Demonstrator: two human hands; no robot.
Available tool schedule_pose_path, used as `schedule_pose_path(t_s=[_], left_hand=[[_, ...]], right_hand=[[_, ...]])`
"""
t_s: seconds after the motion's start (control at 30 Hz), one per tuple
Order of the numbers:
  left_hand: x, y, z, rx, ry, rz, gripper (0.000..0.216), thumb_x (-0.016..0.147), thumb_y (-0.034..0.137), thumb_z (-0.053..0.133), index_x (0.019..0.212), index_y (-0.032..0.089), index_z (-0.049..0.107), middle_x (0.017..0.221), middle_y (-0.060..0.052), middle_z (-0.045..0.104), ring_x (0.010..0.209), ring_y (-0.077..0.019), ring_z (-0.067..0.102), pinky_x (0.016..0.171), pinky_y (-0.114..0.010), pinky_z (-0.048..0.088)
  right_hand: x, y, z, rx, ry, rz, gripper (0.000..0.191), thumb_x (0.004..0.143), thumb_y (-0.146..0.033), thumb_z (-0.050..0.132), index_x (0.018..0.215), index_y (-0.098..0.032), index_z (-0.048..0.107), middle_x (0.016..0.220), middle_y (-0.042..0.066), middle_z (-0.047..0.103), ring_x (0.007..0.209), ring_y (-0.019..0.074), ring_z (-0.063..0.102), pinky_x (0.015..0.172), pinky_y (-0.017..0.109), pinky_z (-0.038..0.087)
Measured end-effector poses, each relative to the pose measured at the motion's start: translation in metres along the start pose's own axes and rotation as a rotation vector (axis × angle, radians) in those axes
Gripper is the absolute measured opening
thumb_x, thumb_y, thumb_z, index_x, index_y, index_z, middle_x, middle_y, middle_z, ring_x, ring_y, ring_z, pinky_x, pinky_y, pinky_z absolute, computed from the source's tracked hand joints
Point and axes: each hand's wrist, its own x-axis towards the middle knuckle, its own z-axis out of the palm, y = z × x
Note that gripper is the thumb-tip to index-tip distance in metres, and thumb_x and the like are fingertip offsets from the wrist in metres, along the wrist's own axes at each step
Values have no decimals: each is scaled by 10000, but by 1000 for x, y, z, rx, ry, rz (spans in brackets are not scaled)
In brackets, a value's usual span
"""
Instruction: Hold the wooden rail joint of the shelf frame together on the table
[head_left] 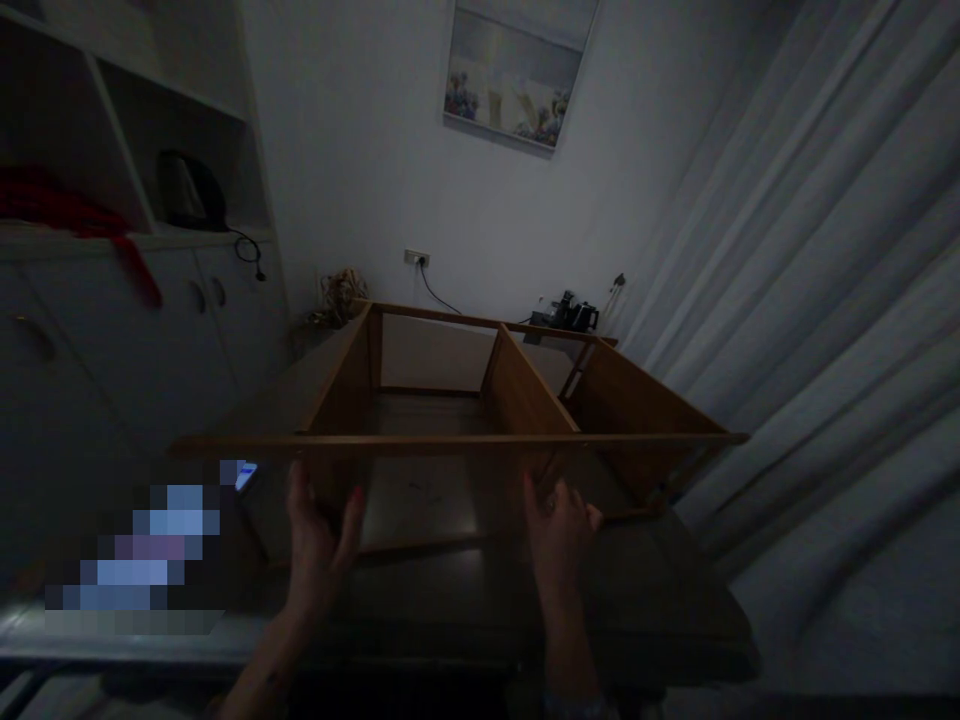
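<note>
A wooden shelf frame [517, 395] with a middle divider lies on a dark table [465, 600]. My left hand [319, 530] reaches up under the frame's near board [450, 441], thumb and fingers spread and pressed against the wood. Near the divider's front end, my right hand [559, 525] has its fingers curled at the frame's lower part. In the dim light I cannot make out what they hold.
White cupboards with a kettle [187, 190] and a red cloth [67, 215] stand at the left. Grey curtains [810, 330] hang at the right. A wall socket [416, 258], a picture and a small dark appliance [570, 315] are at the back. A phone [246, 475] lies near my left hand.
</note>
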Motion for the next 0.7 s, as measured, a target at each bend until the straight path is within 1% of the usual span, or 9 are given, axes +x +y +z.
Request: schedule_pose_path(t_s=[0.07, 0.1, 0.2, 0.3, 0.4, 0.47, 0.57, 0.63, 0.7], left_hand=[[-5, -4, -2, -13, -34, 35, 818, 912, 416, 604, 1575, 168, 193, 1597, -195, 292, 1493, -318, 298, 1228, -495, 285], [-7, -4, -2, -21, -55, 32, 791, 929, 389, 583, 1578, 178, 183, 1606, -188, 281, 1503, -307, 281, 1235, -491, 269], [-8, -4, -2, -71, -102, -21, 707, 963, 339, 530, 1575, 191, 208, 1596, -176, 329, 1491, -283, 320, 1238, -479, 272], [-8, -2, 0, -103, -97, -58, 718, 959, 334, 543, 1580, 199, 208, 1608, -159, 328, 1501, -276, 307, 1249, -466, 253], [-9, -3, 0, -116, -105, -78, 705, 962, 332, 538, 1579, 209, 220, 1616, -145, 329, 1497, -273, 322, 1239, -454, 285], [-10, -4, 1, -113, -122, -103, 689, 962, 331, 540, 1574, 219, 244, 1609, -136, 352, 1480, -270, 359, 1220, -441, 328], [-11, -7, 2, -127, -111, -113, 686, 963, 328, 537, 1575, 232, 242, 1586, -118, 404, 1450, -253, 410, 1193, -404, 381], [-12, -8, 2, -143, -112, -102, 688, 970, 320, 521, 1582, 237, 218, 1574, -110, 425, 1438, -238, 429, 1184, -382, 393], [-12, -7, 1, -148, -126, -106, 677, 972, 314, 515, 1580, 239, 227, 1579, -104, 418, 1437, -232, 430, 1188, -375, 386]], right_hand=[[-6, 2, 0, 15, -18, -10, 715, 1007, -690, 198, 842, -173, 662, 695, 72, 703, 718, 226, 630, 791, 349, 317], [-8, 3, -1, 21, -28, -16, 716, 1008, -689, 196, 843, -172, 663, 691, 71, 700, 716, 226, 629, 786, 348, 317], [-11, 7, 0, 28, -55, -31, 695, 1024, -658, 201, 848, -172, 667, 657, 61, 680, 707, 229, 619, 779, 351, 315], [-10, 10, 1, 20, -61, -39, 695, 1033, -636, 193, 820, -171, 663, 647, 70, 666, 704, 234, 608, 784, 363, 314], [-9, 11, 1, 12, -55, -47, 706, 1026, -649, 187, 772, -178, 646, 633, 73, 645, 684, 232, 593, 774, 366, 313], [-9, 12, 0, 16, -59, -59, 713, 1018, -665, 179, 759, -184, 636, 618, 68, 631, 672, 232, 587, 767, 368, 310], [-9, 15, 1, 11, -60, -84, 728, 1006, -687, 153, 753, -187, 618, 614, 67, 626, 658, 233, 586, 758, 371, 312], [-9, 16, 2, -17, -54, -98, 734, 996, -703, 133, 720, -198, 588, 593, 58, 609, 633, 229, 576, 746, 371, 314], [-9, 16, 3, -29, -58, -93, 736, 978, -732, 116, 669, -215, 540, 567, 45, 584, 609, 223, 564, 736, 372, 315]])
